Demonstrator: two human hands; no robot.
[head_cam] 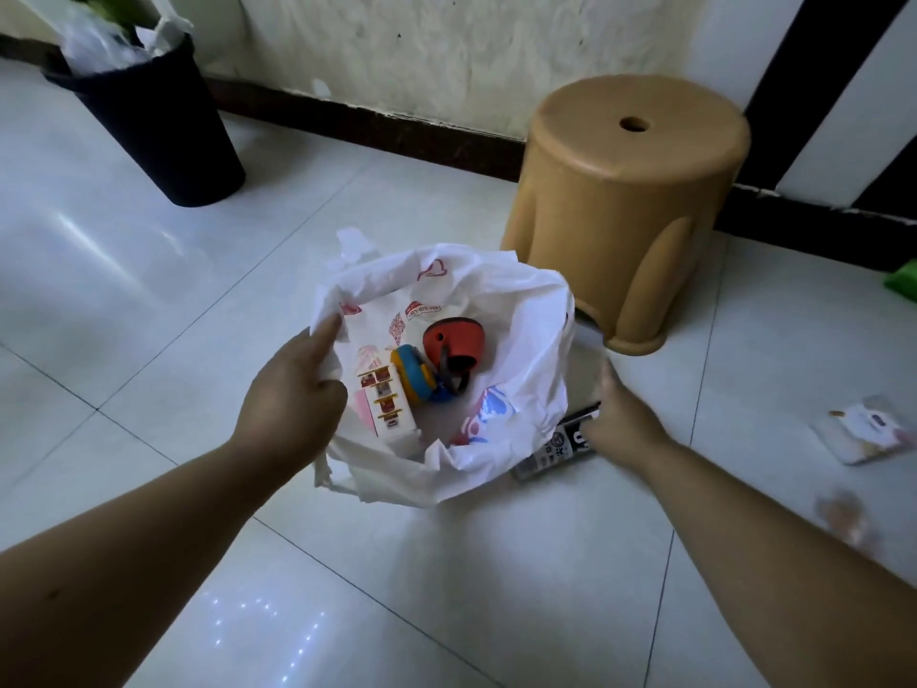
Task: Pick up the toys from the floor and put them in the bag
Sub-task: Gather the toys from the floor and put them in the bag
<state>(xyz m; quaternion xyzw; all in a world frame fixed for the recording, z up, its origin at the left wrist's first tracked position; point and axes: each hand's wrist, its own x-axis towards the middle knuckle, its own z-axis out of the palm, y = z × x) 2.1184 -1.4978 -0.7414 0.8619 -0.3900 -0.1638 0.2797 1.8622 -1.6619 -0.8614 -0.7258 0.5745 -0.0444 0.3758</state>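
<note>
A white plastic bag (521, 315) with red and blue print stands open on the tiled floor. Inside it lie a red bucket-shaped toy (454, 342), a blue and yellow round toy (414, 377) and a small printed carton (384, 399). My left hand (293, 394) pinches the bag's left rim and holds it open. My right hand (620, 419) is at the bag's right side, its fingers closed around a dark box with white lettering (560, 446) that sits low by the floor, partly hidden behind the bag.
A tan plastic stool (630, 206) stands just behind the bag. A black waste bin (159, 121) with a plastic liner is at the far left by the wall. A flat pale packet (866, 429) lies on the floor at right, and something green (903, 285) shows at the right edge.
</note>
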